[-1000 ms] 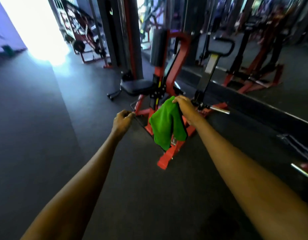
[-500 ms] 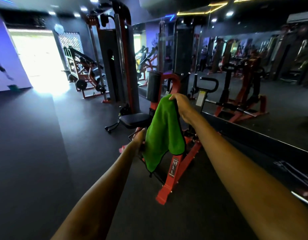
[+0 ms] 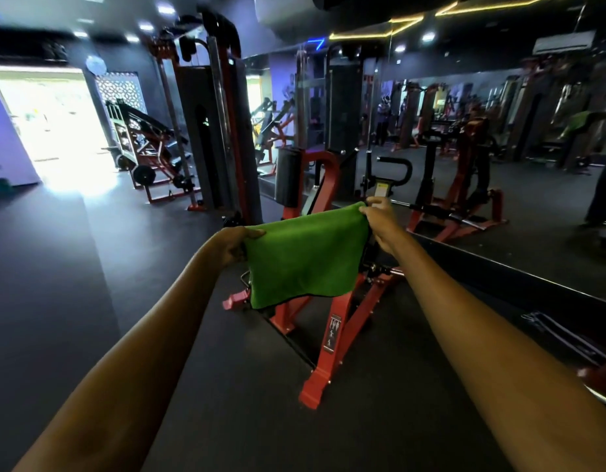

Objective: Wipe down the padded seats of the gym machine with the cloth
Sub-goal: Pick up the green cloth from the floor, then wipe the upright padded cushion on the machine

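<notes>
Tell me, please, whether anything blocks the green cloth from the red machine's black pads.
Nothing visible: left hand and right hand hold the green cloth up before the black upright pad; the seat is hidden.

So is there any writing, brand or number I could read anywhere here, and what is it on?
Nothing here reads as words.
Sticker on the machine's red leg: figure pictograms only, any wording too small.
Pale label below the black handle: blurred, unreadable.

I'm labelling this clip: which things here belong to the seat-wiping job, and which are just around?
For the job: green cloth, held by left hand and right hand; red machine with its black pad.
Just around: tall cable tower; wall mirror; plate machine by the doorway.
</notes>
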